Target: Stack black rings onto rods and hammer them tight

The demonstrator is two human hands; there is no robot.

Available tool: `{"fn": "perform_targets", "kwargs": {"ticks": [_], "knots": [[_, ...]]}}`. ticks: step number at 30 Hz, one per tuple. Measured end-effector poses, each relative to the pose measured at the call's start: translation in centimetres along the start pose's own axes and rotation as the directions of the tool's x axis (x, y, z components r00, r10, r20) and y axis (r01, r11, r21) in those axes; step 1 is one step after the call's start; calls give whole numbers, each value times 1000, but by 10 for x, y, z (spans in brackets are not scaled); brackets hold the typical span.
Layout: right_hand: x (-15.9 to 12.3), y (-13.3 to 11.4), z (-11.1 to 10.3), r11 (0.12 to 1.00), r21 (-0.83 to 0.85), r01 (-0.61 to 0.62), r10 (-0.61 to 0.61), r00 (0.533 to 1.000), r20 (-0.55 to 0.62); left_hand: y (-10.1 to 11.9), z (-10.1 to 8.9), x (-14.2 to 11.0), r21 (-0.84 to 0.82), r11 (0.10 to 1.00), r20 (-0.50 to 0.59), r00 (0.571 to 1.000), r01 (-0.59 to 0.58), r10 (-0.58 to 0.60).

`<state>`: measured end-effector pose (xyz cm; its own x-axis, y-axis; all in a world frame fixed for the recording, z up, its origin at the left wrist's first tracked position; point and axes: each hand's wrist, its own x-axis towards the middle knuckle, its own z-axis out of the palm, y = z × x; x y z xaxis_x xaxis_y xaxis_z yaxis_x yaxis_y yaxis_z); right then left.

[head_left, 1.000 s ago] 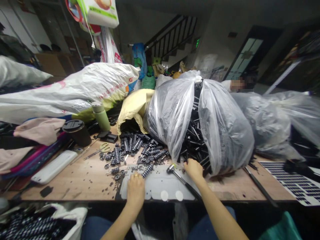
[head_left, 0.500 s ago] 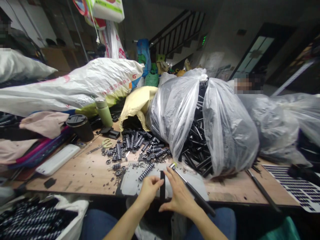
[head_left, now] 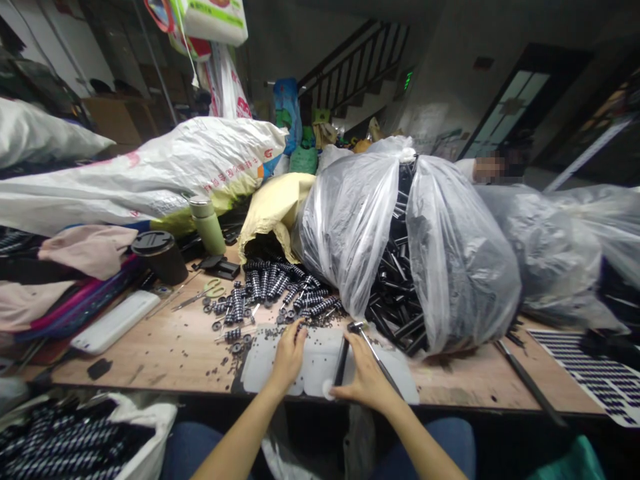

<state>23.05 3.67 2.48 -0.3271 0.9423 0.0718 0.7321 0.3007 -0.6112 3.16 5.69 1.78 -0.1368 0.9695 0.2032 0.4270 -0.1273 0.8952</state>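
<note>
My left hand (head_left: pixel 289 352) reaches forward over a white plastic sheet (head_left: pixel 315 373) at the table's front edge. Its fingertips are closed on a black-and-white striped ribbed piece, mostly hidden under them, at the near edge of a pile of such pieces (head_left: pixel 280 288). My right hand (head_left: pixel 369 379) pinches a thin black tube (head_left: pixel 341 360), which lies lengthwise on the sheet between the two hands. A small hammer (head_left: pixel 357 328) lies just beyond my right hand, its handle running under the wrist.
A torn clear bag of black tubes (head_left: pixel 400 253) bulges behind the hammer, with more bags to its right. Scissors (head_left: pixel 206 292), a green bottle (head_left: pixel 206 225), a black lidded cup (head_left: pixel 159 257) and a white case (head_left: pixel 114 322) sit left. A person is behind the bags.
My right hand left the bag and brought a black tube down to the sheet. My left hand let go of the tube and moved forward onto the striped piece.
</note>
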Motion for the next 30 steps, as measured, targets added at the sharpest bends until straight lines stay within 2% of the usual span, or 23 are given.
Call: {"fn": "perform_targets", "kwargs": {"ticks": [1,3,6,8,10,13,17,23,26,27,28,30], "knots": [[0,-7,-3,998,32,54,-55,998,10,6,-1,-2,-144,986,26,996,84,-81],[1,-24,-7,980,104,168,-170,985,10,20,-2,-6,-379,892,119,969,246,-216],[5,-47,-11,939,182,291,-291,956,-27,40,-6,-9,-565,724,219,918,395,-331],[9,-57,-13,916,206,343,-340,939,-53,50,-8,-10,-630,646,235,899,431,-370],[13,-62,-14,897,225,381,-375,924,-69,56,-8,-11,-682,604,221,903,414,-369],[17,-63,-12,882,245,402,-398,915,-67,61,-7,-13,-710,569,236,901,415,-364],[18,-59,-9,882,265,389,-392,919,-43,67,-3,-17,-704,535,285,876,467,-388],[14,-59,-6,902,299,311,-319,947,-24,63,3,-16,-643,540,325,832,543,-449],[12,-55,5,922,295,250,-247,968,-51,51,7,-16,-565,593,348,817,574,-460],[12,-53,11,932,283,228,-220,974,-59,46,9,-18,-521,654,333,836,548,-436],[11,-50,18,942,264,209,-197,978,-71,40,12,-20,-456,747,296,874,484,-386],[10,-43,32,963,199,182,-161,980,-115,27,17,-28,-237,943,187,964,233,-191]]}}
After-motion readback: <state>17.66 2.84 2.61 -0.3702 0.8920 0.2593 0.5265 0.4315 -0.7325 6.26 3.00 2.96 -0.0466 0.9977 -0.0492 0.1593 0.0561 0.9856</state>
